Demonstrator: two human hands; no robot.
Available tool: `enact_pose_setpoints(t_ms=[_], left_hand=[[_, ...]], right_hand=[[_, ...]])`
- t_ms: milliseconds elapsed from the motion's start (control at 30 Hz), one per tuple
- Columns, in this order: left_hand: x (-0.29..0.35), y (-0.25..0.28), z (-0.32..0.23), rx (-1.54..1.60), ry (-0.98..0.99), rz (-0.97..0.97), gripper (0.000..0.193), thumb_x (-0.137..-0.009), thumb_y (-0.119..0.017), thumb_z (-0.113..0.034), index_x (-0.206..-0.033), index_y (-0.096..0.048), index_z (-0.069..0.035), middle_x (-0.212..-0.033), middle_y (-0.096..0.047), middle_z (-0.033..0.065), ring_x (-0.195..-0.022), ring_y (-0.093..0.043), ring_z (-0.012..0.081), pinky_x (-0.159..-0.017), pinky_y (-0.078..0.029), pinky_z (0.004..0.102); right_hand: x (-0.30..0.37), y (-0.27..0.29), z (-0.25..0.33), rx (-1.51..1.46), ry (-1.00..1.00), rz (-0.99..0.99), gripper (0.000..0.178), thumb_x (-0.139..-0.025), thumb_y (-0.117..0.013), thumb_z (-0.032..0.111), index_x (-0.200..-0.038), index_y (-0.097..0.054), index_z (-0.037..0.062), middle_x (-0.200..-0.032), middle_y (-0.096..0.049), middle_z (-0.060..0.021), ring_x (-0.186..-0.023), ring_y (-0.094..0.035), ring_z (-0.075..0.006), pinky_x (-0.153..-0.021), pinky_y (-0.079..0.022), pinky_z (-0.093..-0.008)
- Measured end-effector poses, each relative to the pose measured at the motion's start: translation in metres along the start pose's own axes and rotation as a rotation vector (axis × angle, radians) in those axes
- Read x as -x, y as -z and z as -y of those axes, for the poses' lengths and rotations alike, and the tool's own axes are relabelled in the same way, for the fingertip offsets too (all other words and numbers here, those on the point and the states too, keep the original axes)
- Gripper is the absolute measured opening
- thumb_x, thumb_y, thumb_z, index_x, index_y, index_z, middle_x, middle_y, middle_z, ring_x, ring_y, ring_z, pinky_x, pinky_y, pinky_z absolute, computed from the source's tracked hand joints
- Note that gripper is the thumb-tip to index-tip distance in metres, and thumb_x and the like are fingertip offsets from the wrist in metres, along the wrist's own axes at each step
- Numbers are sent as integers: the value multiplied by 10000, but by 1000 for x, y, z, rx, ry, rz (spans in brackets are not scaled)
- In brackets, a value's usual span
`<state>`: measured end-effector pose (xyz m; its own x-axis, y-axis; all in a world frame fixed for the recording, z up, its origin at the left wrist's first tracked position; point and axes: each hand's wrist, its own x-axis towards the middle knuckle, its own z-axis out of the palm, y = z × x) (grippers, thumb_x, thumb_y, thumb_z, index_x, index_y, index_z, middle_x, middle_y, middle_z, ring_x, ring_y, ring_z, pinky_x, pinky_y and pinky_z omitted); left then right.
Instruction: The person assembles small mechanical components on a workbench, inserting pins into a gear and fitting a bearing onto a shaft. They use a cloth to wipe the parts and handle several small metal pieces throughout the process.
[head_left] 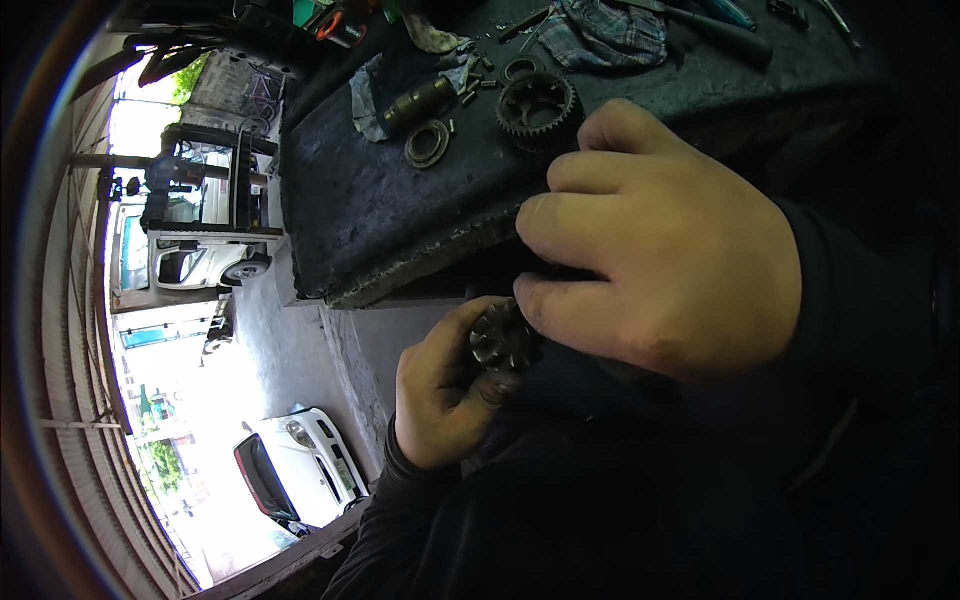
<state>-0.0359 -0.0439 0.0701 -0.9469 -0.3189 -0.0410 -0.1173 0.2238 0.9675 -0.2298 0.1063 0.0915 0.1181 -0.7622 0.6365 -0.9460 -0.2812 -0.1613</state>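
My left hand (440, 385) is wrapped round a small dark metal gear (503, 338) with thick teeth, its toothed end turned up toward me. Close above it, my right hand (670, 245) is curled with its fingers bent inward, one fingertip at the gear's edge. Whatever lies between the right fingers is hidden behind the hand. On the bench just beyond stands a larger toothed ring gear (538, 108). To its left lie a bearing ring (427, 144) and a brass-coloured cylinder (420, 105).
The dark workbench (340, 220) has a worn front edge. Several small rollers (472, 92), a metal ring (520, 68), a checked cloth (605, 35) and a dark-handled tool (715, 35) lie toward its back. A white car (300, 465) and a white truck (190, 265) stand off to the left.
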Motion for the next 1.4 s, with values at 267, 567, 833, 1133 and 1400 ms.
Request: enact_pose_setpoints(t_ms=[267, 567, 833, 1133, 1400], left_hand=[[-12, 5, 1, -57, -53, -5, 600, -863, -747, -341, -1256, -539, 61, -1001, -695, 113, -911, -681, 171, -829, -534, 286], [-51, 18, 0, -296, -169, -84, 678, -835, -723, -490, -1213, -554, 47, -965, -632, 82, -862, -641, 169, -766, -504, 275], [-108, 51, 4, -758, -465, 92, 524, -861, -694, -409, -1121, -590, 35, -869, -603, 146, -721, -619, 308, -657, -496, 364], [-139, 59, 29, -847, -669, 113, 435, -822, -719, -366, -1024, -628, 8, -736, -598, 114, -599, -576, 279, -550, -453, 363], [-144, 57, 51, -892, -860, -48, 483, -835, -692, -460, -1041, -643, -26, -753, -626, 83, -585, -577, 241, -534, -436, 342]], right_hand=[[0, 6, -13, -115, -105, 7, 152, -705, -715, 84, -856, -705, 89, -800, -601, -17, -707, -572, -170, -745, -425, -351], [7, 12, -56, -121, -314, -118, 137, -769, -699, 20, -893, -669, 70, -779, -639, -40, -731, -619, -211, -719, -405, -331], [3, -8, -59, -214, -350, 1, 323, -692, -710, -39, -999, -640, 32, -856, -647, -102, -655, -639, -294, -518, -513, -358], [1, -23, -71, -109, -373, 52, 299, -664, -741, 26, -930, -607, 54, -775, -579, -74, -566, -608, -259, -465, -484, -355], [12, -39, -64, -218, -478, 10, 329, -659, -747, 26, -949, -591, 32, -729, -565, -64, -532, -603, -226, -420, -473, -321]])
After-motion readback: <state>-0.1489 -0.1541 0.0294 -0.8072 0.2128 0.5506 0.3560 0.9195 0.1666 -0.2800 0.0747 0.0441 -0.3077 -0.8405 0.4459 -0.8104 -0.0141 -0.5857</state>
